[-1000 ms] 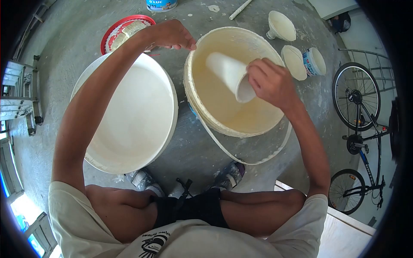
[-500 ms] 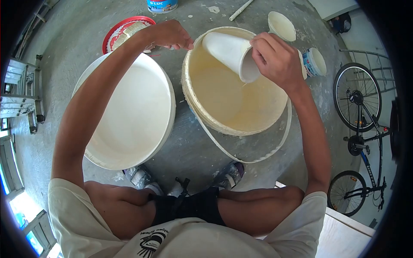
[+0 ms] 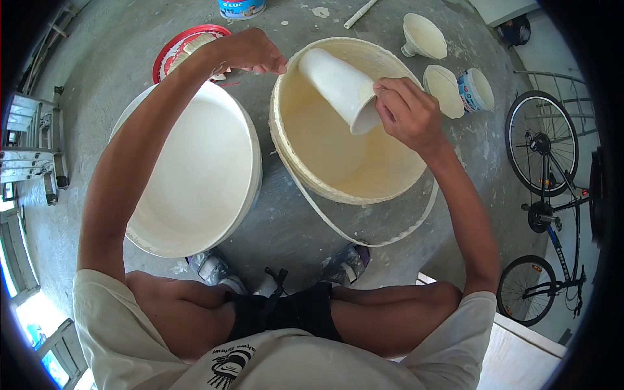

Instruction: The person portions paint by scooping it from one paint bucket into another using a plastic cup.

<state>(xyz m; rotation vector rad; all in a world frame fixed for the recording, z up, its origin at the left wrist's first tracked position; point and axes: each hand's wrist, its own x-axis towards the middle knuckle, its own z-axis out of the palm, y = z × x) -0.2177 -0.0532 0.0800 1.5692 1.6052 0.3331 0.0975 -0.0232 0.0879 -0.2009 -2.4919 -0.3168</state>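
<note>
A tall white cup [image 3: 338, 88] lies tilted inside a large cream-coated bucket [image 3: 278, 123], its mouth pointing down and toward my right side. The fingers of my right hand [image 3: 413, 114] are closed on the cup's rim. At the bucket's upper left edge, my left hand [image 3: 253, 52] has its fingertips pinched at the rim; the thumb side is partly hidden. Pale, cream-coloured residue coats the bucket's inner wall and bottom. Left of it stands a wide white tub [image 3: 255, 162], its inside pale and smooth, beneath my left forearm.
A red lid [image 3: 170, 52] lies behind the tub, with a blue can [image 3: 242, 9] farther back. Right of the bucket are a white funnel-like vessel [image 3: 424, 36], a pale round piece [image 3: 444, 91] and a small blue-labelled pot [image 3: 476, 90]. A bicycle [image 3: 543, 146] leans at the right.
My right hand has brought the cup's mouth slightly left and lower, turning it further down. The pale round piece on the floor shows more now. My left hand stays at the bucket's rim.
</note>
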